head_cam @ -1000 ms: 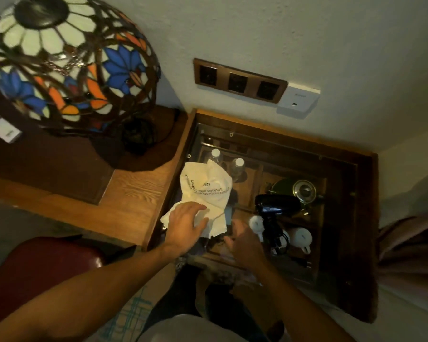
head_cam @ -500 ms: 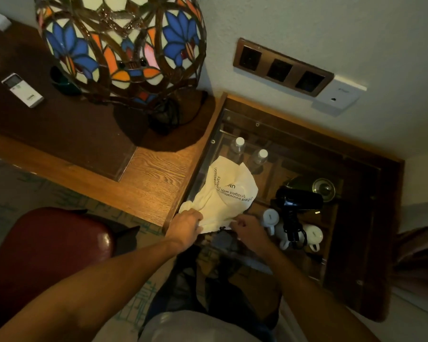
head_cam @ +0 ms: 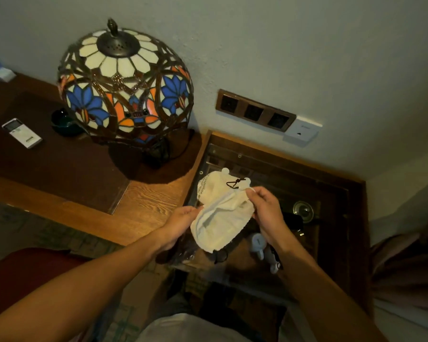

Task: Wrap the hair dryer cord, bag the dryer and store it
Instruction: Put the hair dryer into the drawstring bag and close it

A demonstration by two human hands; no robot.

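The right hand [head_cam: 267,213] pinches the far rim of a white drawstring bag [head_cam: 220,218] between thumb and fingertips, lifting that edge. The left hand [head_cam: 181,223] grips the opposite, left rim, fingers closed on the cloth. Between them the bag's mouth is pulled open, showing a dark slit inside, and the bag hangs in the air above the glass-topped cabinet [head_cam: 344,193], its closed end sagging toward the near side. A dark drawstring [head_cam: 234,183] loops out at the bag's far edge, and printed lettering runs along its left side, too small to read.

Just right of the bag, mostly hidden behind the right hand and wrist, a black hair dryer [head_cam: 293,224] lies on the glass; only part of its body shows, and how its cord lies cannot be told. Under the glass, near the right wrist, stand white cups [head_cam: 257,243], and farther off sits a round metal lid [head_cam: 304,211].

To the left a wooden desk [head_cam: 146,201] carries a stained-glass lamp [head_cam: 124,90] with blue and orange flowers, a white remote [head_cam: 22,132] and a dark green dish [head_cam: 63,120]. On the wall beyond the cabinet are a brown triple socket panel [head_cam: 255,111] and a small white box [head_cam: 302,130]. A red chair [head_cam: 22,275] sits near left.
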